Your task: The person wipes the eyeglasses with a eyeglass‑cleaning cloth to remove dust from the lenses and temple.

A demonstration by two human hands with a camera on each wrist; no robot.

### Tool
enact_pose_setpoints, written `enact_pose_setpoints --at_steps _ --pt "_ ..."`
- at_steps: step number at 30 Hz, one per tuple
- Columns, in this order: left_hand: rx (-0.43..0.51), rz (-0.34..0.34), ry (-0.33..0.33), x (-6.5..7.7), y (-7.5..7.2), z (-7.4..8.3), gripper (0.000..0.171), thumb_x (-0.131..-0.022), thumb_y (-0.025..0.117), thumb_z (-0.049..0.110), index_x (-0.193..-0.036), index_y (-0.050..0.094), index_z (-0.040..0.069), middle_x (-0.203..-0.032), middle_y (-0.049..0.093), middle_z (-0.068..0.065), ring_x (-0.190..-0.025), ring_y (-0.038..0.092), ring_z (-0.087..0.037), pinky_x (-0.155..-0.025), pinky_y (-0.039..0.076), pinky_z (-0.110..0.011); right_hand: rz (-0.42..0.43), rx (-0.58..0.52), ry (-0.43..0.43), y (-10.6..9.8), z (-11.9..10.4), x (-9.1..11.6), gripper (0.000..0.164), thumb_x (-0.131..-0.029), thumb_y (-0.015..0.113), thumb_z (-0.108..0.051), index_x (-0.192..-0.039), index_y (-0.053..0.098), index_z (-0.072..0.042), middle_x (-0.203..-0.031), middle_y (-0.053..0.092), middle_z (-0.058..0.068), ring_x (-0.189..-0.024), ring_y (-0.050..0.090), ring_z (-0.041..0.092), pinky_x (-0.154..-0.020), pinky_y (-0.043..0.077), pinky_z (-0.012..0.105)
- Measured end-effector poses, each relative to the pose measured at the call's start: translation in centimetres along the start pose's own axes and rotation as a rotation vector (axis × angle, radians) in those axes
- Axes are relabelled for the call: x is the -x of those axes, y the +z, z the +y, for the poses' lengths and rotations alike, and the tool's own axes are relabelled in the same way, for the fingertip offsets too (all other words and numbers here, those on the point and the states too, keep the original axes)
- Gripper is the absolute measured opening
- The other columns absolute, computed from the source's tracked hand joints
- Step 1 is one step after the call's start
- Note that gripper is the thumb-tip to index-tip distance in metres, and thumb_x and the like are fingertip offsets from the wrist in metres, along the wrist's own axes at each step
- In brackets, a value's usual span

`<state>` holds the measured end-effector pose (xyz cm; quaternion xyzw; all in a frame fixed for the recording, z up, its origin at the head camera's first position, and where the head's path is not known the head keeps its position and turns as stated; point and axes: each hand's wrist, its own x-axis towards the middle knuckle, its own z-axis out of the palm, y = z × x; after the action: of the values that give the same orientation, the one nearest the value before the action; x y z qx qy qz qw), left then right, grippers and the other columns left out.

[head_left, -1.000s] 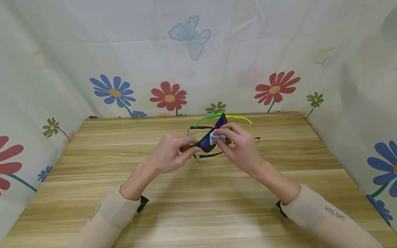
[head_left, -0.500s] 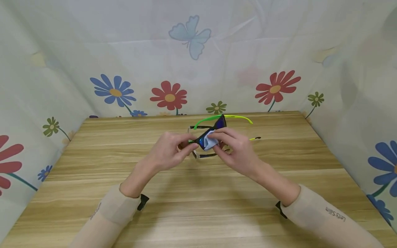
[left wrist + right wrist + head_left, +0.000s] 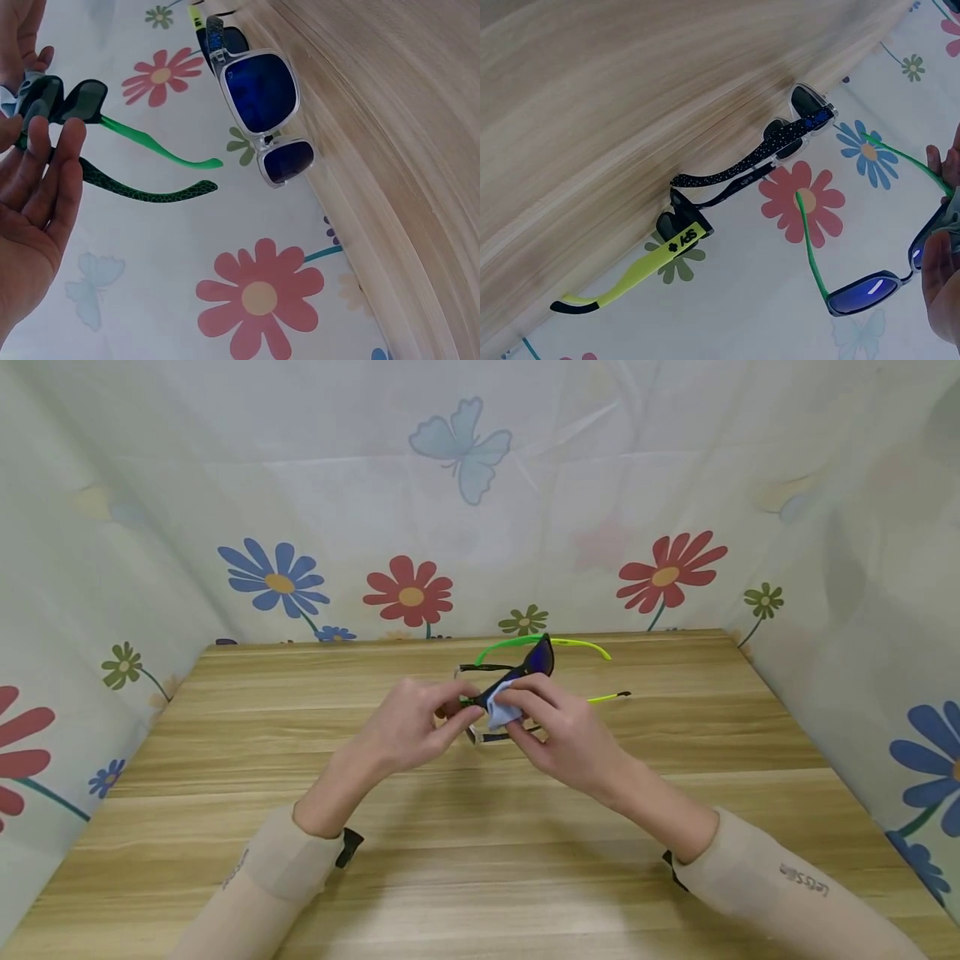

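Both hands work on black-framed sunglasses (image 3: 538, 658) with blue mirrored lenses and green temples, held tilted above the table. My left hand (image 3: 405, 727) pinches them between thumb and fingers at the left end, near the hinge. A pale blue cloth (image 3: 504, 706) is gripped by my right hand (image 3: 566, 727), which presses it on the nearer lens and hides most of that lens. The left wrist view shows the green temples (image 3: 161, 148) sticking out past the left hand's fingers. In the right wrist view the far lens (image 3: 864, 295) is uncovered.
On the wooden table (image 3: 465, 860), behind the held pair, lie clear-framed sunglasses (image 3: 261, 94) with dark speckled temples. Beside them are dark sunglasses with yellow temples (image 3: 649, 262). A flowered cloth backdrop (image 3: 315, 468) rises at the table's back and sides.
My right hand has moved the cloth left and slightly down across the lens, toward the left hand. The sunglasses have shifted slightly in tilt; my left hand keeps its hold.
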<state>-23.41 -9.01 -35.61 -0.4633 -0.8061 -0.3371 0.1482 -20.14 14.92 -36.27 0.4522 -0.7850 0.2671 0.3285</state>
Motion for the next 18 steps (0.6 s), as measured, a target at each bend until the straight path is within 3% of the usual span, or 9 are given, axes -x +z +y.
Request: enact_pose_setpoints --at_steps 18 --pt "0.064 0.007 -0.012 0.3 -0.3 -0.5 0.008 -0.097 0.074 0.013 -0.102 0.074 0.008 -0.066 0.061 0.009 -0.057 0.054 -0.004 -0.056 0.051 -0.024 -0.002 0.027 0.111 -0.6 1.2 0.4 0.032 -0.082 0.081 0.008 -0.111 0.066 0.003 -0.111 0.062 0.016 -0.086 0.066 0.023 -0.068 0.060 0.033"
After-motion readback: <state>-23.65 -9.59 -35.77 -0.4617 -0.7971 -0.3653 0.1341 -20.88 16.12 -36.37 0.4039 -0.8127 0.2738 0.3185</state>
